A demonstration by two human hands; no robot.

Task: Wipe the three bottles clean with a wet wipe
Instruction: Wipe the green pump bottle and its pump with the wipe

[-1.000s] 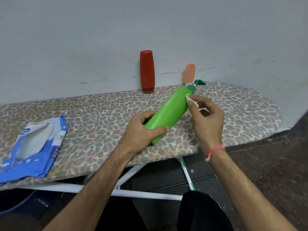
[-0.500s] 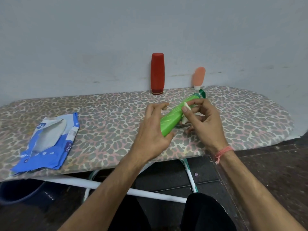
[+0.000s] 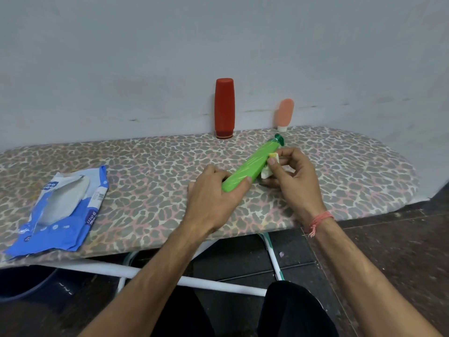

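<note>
A green bottle (image 3: pixel 252 164) with a dark green cap lies tilted over the ironing board (image 3: pixel 150 166), cap pointing away from me. My left hand (image 3: pixel 216 200) grips its base end. My right hand (image 3: pixel 290 177) pinches a folded white wet wipe (image 3: pixel 267 170) against the bottle's right side. A tall red bottle (image 3: pixel 224 108) stands upright at the board's far edge by the wall. To its right a small peach bottle (image 3: pixel 285 114) stands on its white cap.
A blue and white wet wipe pack (image 3: pixel 63 210) lies open on the board's left part. The board's white metal legs (image 3: pixel 184 280) cross below, over a dark floor. A dark blue tub (image 3: pixel 24 283) sits under the left end. A pale wall stands directly behind.
The green bottle has come down lower toward the board and turned in my left hand. My right hand with the wipe has slid down its side from near the cap.
</note>
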